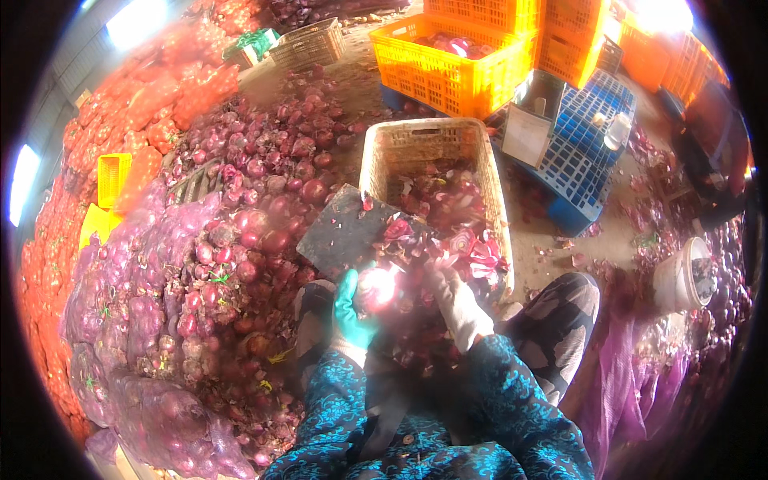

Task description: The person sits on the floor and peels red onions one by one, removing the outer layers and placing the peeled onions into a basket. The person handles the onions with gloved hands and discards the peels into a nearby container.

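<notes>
My left hand (pixel 354 315), in a teal-coated glove, is closed around a pale, partly peeled red onion (pixel 376 290) that glares in the bright light. To its right is my right hand (pixel 461 306) in a white glove, its fingers beside loose onion skins; blur and glare hide whether anything is in them. Just beyond both hands a dark flat board (pixel 348 231) lies across the near part of a cream plastic crate (pixel 504 222). Red onion peelings (pixel 459 246) lie on the board's right side and in the crate.
A large heap of red onions (pixel 270 162) spreads to the left, beside filled purple mesh sacks (pixel 138 324) and orange mesh sacks (pixel 144 102). Yellow-orange crates (pixel 450 78) stand ahead. A blue plastic pallet (pixel 579 156) and a white bucket (pixel 672 279) are to the right.
</notes>
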The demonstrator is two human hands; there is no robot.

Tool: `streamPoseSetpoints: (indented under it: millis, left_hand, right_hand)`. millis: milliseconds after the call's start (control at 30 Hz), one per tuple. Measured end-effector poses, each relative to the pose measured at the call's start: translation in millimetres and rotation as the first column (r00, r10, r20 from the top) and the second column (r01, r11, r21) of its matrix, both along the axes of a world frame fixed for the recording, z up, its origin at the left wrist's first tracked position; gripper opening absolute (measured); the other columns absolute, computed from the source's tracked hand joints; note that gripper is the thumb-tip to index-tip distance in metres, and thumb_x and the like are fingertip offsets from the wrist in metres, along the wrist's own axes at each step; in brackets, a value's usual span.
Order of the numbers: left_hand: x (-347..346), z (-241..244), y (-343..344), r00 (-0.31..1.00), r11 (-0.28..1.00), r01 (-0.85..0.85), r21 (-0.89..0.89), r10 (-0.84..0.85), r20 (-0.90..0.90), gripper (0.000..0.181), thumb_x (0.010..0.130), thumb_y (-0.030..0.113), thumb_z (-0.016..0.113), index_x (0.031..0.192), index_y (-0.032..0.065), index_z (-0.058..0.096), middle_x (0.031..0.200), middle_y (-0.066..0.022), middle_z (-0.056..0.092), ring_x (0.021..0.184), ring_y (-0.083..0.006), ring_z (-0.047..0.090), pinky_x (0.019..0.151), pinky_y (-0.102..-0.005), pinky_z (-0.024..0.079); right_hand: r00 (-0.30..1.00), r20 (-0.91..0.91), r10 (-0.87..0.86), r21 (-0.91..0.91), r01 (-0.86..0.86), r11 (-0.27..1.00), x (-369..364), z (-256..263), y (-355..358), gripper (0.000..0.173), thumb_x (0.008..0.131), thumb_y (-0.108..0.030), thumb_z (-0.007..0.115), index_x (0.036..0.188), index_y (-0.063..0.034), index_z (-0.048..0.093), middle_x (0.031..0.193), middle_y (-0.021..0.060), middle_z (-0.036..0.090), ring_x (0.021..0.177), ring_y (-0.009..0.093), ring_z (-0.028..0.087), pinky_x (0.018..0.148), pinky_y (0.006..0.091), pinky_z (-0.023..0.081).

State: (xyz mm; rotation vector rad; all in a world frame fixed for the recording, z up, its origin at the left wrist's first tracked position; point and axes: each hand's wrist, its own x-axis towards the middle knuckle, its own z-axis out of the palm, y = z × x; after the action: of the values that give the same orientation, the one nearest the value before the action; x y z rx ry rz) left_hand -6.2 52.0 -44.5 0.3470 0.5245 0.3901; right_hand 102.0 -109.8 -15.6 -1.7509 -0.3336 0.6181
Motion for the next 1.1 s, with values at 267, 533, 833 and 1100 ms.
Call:
streamPoseSetpoints:
  millis: [267, 533, 833, 1100]
  left_hand:
    - [8, 20, -17, 0.988, 0.851, -0.073, 0.520, 0.132, -0.078, 0.039, 0.086, 0.024, 0.062, 0.120, 0.0072, 0.056, 0.112, -0.0076, 0.059, 0.103, -0.0195, 0.058, 0.088, -0.0334, 0.048]
    - [12, 53, -39, 0.994, 0.483, 0.087, 0.871, 0.021, -0.110, 0.041, 0.095, 0.032, 0.044, 0.122, 0.0029, 0.054, 0.119, -0.0078, 0.056, 0.113, -0.0168, 0.052, 0.099, -0.0310, 0.039]
    - [42, 61, 14, 0.773, -0.121, 0.319, 0.940, 0.608, -0.184, 0.069, 0.079, 0.015, 0.074, 0.138, 0.0089, 0.040, 0.120, -0.0089, 0.055, 0.095, -0.0122, 0.053, 0.078, -0.0267, 0.047]
    - [42, 68, -40, 0.935, 0.533, 0.297, 0.793, 0.008, -0.355, 0.046, 0.093, 0.038, 0.053, 0.123, 0.0031, 0.053, 0.111, -0.0066, 0.060, 0.104, -0.0149, 0.056, 0.091, -0.0271, 0.044]
  right_hand:
    - [0.881, -0.461, 0.104, 0.412, 0.109, 0.904, -47, 39, 8, 0.051, 0.093, -0.031, 0.057, 0.130, 0.0011, 0.043, 0.114, 0.0068, 0.057, 0.103, 0.014, 0.052, 0.090, 0.0278, 0.043]
    - [0.812, -0.532, 0.242, 0.568, 0.131, 0.812, -22, 1, 8, 0.032, 0.086, -0.014, 0.063, 0.115, -0.0066, 0.050, 0.081, 0.0031, 0.062, 0.050, 0.011, 0.053, 0.041, 0.0233, 0.043]
    - [0.766, -0.612, 0.195, 0.623, 0.315, 0.716, 2, 8, -13, 0.026, 0.088, -0.013, 0.061, 0.112, -0.0084, 0.051, 0.080, 0.0024, 0.062, 0.044, 0.009, 0.051, 0.037, 0.0221, 0.040]
    - [0.995, 0.073, 0.067, 0.198, -0.081, 0.977, -6, 37, 3, 0.051, 0.082, -0.010, 0.069, 0.129, -0.0068, 0.048, 0.102, 0.0064, 0.064, 0.092, 0.012, 0.058, 0.083, 0.0271, 0.047]
